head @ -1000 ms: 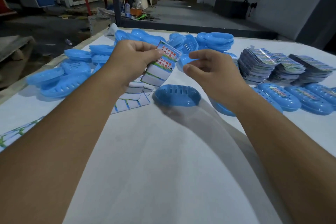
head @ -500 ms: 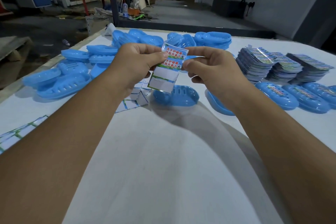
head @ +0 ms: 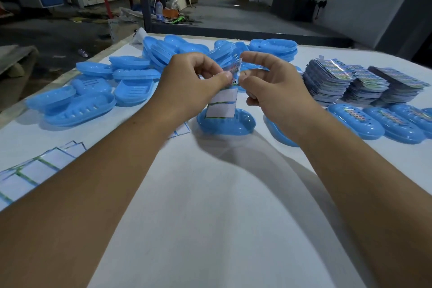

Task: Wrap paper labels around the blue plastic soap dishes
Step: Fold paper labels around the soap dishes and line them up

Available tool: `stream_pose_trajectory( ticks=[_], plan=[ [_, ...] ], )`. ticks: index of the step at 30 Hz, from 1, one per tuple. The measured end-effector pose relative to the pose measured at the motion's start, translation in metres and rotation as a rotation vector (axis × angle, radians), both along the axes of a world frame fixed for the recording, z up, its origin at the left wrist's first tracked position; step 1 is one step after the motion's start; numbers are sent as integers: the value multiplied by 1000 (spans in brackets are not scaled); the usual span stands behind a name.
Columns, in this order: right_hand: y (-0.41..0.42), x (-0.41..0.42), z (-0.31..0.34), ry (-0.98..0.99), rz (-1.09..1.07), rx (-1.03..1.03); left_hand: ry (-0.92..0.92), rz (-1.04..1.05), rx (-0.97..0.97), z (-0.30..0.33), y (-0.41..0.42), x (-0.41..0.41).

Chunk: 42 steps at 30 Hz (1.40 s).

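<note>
Here both hands pinch one paper label (head: pixel 223 103) by its upper end above the white table (head: pixel 210 206): the left hand (head: pixel 187 82) grips it between thumb and forefinger, the right hand (head: pixel 271 84) nips the same end. The label hangs down, its lower edge in front of a blue soap dish (head: pixel 226 124) lying on the table. Label stacks (head: pixel 360 82) sit to the right.
</note>
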State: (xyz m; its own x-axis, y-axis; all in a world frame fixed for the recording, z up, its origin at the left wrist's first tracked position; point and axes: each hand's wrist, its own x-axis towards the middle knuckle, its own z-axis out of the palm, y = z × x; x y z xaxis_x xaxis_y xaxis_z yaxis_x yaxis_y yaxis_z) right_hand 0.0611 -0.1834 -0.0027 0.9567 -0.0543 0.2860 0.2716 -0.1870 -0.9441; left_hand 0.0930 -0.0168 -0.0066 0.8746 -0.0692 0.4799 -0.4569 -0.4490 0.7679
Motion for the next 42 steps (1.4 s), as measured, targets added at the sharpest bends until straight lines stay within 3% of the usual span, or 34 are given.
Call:
stream_pose_trajectory(
  ticks=[5,34,42],
  plan=[
    [0,1,-2,-26,-38,-33,31,-87,-4,1,-5,-7],
    [2,3,-6,-100,-96,-152,-96,45,175,4,-9,-20],
    [-1,6,-7,-71,-142,-143,322,-2,-117,-6,-1,4]
  ],
)
